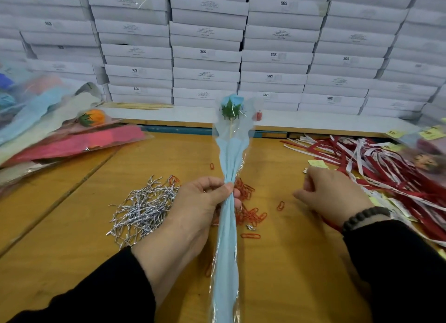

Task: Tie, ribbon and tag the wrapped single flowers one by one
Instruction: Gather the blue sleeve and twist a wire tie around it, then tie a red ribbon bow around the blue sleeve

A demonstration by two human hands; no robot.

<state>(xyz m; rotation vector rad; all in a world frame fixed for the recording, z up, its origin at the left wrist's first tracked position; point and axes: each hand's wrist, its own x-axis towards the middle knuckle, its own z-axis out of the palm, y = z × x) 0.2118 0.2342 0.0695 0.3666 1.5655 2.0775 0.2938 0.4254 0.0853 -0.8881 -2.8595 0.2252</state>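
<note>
Wrapped blue flower (228,178) stands upright in my left hand (193,209), fingers pinching the gathered neck; light, crinkly and slippery, so that cinched waist is the safest grip, away from the fragile head. My right hand (330,195) hovers loosely curled just right of it, holding nothing I can see. Silver twist ties (142,209) lie left, red and white ribbons (376,168) far right

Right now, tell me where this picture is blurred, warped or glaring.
Head view: the right edge smears, blurring the red and white ribbons; the wrapped flowers pile at left is soft; wide-angle bending curves the stacked white boxes; glare streaks the cellophane of the blue wrapped flower that the left hand grips.
</note>
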